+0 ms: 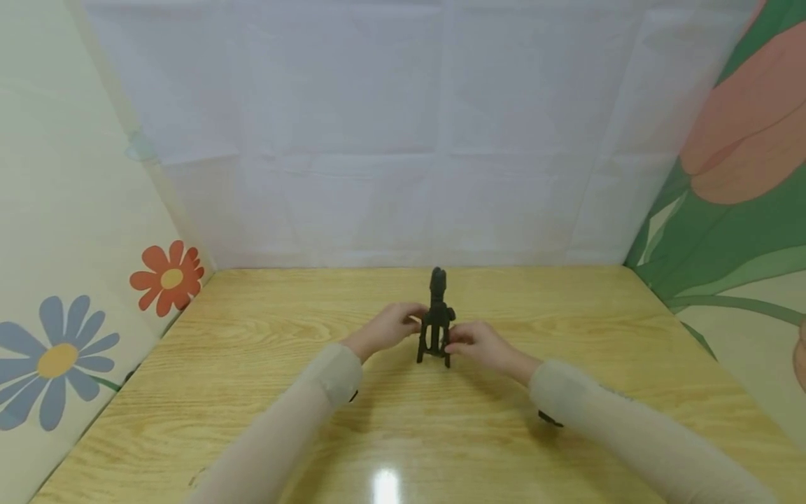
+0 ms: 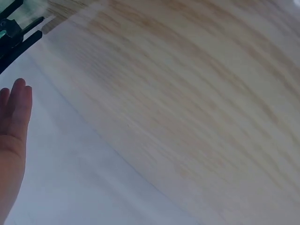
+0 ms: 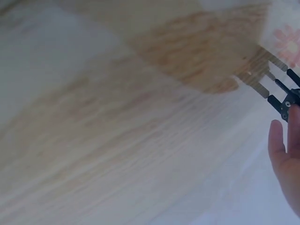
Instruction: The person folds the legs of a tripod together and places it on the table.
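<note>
A small black tripod [image 1: 436, 318] stands upright toward the far middle of the table, its splayed legs down and a narrow head on top. My left hand [image 1: 398, 323] is at its left side, fingertips right by the upper leg. In the left wrist view the fingers [image 2: 18, 101] are fairly straight, just below the tripod's dark legs [image 2: 23, 44]. From the right, my right hand [image 1: 483, 344] pinches near a leg with thumb and fingers. The right wrist view has a fingertip up against the tripod's joint [image 3: 288, 103]; much of that hand is cut off.
The wood-grain table [image 1: 403, 427] is glossy and reflects a light near its front. A creased white sheet [image 1: 390, 140] rises behind it. Flower-printed panels stand at both sides, with a red flower [image 1: 168, 278] at left and a large pink tulip [image 1: 749, 126] at right.
</note>
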`<move>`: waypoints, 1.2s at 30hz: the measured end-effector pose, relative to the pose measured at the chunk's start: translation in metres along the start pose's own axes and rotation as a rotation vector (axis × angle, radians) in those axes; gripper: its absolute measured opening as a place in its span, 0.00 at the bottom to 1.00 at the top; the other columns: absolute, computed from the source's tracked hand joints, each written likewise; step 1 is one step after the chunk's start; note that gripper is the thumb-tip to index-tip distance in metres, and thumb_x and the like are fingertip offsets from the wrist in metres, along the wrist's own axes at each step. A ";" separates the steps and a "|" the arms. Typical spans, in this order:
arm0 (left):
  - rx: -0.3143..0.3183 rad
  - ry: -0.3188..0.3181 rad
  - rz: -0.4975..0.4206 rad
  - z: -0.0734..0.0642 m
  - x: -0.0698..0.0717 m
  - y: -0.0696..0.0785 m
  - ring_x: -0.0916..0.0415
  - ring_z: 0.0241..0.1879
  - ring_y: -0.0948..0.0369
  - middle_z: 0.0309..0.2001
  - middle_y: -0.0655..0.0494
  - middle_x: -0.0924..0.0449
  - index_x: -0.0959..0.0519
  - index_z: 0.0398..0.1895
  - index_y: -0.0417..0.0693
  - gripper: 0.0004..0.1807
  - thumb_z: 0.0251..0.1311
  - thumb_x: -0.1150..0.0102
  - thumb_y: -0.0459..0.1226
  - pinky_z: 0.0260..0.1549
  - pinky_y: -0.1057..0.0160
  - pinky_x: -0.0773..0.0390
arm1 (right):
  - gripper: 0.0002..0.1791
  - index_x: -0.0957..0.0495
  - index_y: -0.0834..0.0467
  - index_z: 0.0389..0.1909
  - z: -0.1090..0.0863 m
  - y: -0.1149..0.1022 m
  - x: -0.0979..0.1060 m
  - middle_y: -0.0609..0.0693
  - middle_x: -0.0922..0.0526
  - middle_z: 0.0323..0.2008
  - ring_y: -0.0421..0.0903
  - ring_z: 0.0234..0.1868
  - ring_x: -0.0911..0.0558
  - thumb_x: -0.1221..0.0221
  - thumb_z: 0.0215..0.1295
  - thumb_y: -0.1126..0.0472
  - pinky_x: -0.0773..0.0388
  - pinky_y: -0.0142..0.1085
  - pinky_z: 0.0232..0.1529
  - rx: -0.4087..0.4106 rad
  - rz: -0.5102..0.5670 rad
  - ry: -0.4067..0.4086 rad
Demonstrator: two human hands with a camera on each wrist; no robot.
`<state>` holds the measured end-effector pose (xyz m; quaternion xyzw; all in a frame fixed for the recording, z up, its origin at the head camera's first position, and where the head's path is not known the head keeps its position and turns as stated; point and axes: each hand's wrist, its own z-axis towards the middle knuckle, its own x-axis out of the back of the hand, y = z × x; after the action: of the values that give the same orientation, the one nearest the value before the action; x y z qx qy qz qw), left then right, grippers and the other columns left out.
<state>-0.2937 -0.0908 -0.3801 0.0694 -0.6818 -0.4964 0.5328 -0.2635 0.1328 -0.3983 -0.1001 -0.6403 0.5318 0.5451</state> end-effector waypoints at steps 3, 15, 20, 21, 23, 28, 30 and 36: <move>-0.016 -0.003 -0.057 0.005 -0.003 -0.003 0.27 0.58 0.46 0.59 0.40 0.25 0.28 0.63 0.35 0.20 0.69 0.51 0.25 0.54 0.55 0.25 | 0.06 0.18 0.69 0.38 0.001 0.000 0.001 0.58 0.15 0.37 0.49 0.40 0.17 0.40 0.65 0.69 0.19 0.38 0.44 0.011 -0.015 -0.004; 0.002 -0.021 -0.146 0.012 -0.005 -0.008 0.22 0.53 0.49 0.52 0.39 0.20 0.25 0.59 0.34 0.19 0.67 0.53 0.22 0.48 0.57 0.21 | 0.06 0.18 0.69 0.38 0.008 0.004 0.003 0.57 0.14 0.38 0.49 0.41 0.17 0.38 0.63 0.69 0.21 0.40 0.47 0.015 -0.019 -0.082; 0.017 -0.022 -0.170 0.013 -0.004 -0.006 0.21 0.50 0.50 0.48 0.41 0.18 0.23 0.57 0.33 0.17 0.67 0.53 0.22 0.46 0.58 0.20 | 0.06 0.18 0.67 0.38 0.013 0.009 0.008 0.53 0.15 0.37 0.43 0.40 0.19 0.39 0.64 0.69 0.22 0.37 0.45 -0.007 -0.023 -0.176; 0.018 -0.023 -0.172 0.013 -0.004 -0.006 0.21 0.50 0.50 0.49 0.41 0.18 0.23 0.57 0.33 0.18 0.67 0.53 0.21 0.45 0.58 0.20 | 0.06 0.18 0.67 0.39 0.014 0.011 0.009 0.52 0.15 0.37 0.43 0.40 0.19 0.39 0.64 0.69 0.22 0.37 0.46 -0.008 -0.025 -0.191; 0.021 -0.025 -0.174 0.013 -0.004 -0.006 0.21 0.50 0.50 0.49 0.40 0.18 0.23 0.57 0.33 0.19 0.66 0.54 0.20 0.45 0.58 0.19 | 0.07 0.18 0.67 0.40 0.015 0.012 0.011 0.52 0.15 0.37 0.43 0.41 0.19 0.38 0.64 0.69 0.22 0.38 0.47 -0.006 -0.021 -0.214; 0.016 -0.029 -0.178 0.014 -0.004 -0.007 0.20 0.48 0.49 0.50 0.39 0.19 0.23 0.57 0.33 0.19 0.66 0.55 0.20 0.42 0.57 0.19 | 0.08 0.18 0.68 0.41 0.017 0.012 0.014 0.54 0.15 0.38 0.47 0.43 0.18 0.38 0.63 0.69 0.24 0.44 0.53 0.012 -0.009 -0.238; 0.015 -0.032 -0.182 0.015 -0.004 -0.008 0.20 0.48 0.50 0.49 0.40 0.19 0.23 0.57 0.33 0.18 0.67 0.55 0.21 0.42 0.57 0.19 | 0.08 0.18 0.69 0.41 0.017 0.012 0.014 0.55 0.15 0.38 0.47 0.44 0.18 0.37 0.62 0.69 0.25 0.46 0.55 0.016 -0.005 -0.240; 0.029 -0.034 -0.177 0.016 -0.004 -0.009 0.20 0.47 0.51 0.48 0.42 0.18 0.22 0.57 0.35 0.17 0.68 0.53 0.23 0.41 0.58 0.19 | 0.09 0.19 0.71 0.41 0.018 0.012 0.013 0.57 0.15 0.39 0.48 0.44 0.18 0.37 0.61 0.71 0.24 0.44 0.55 0.012 0.009 -0.234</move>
<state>-0.3084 -0.0830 -0.3888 0.1287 -0.6893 -0.5327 0.4739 -0.2884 0.1368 -0.3968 -0.0370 -0.6957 0.5464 0.4649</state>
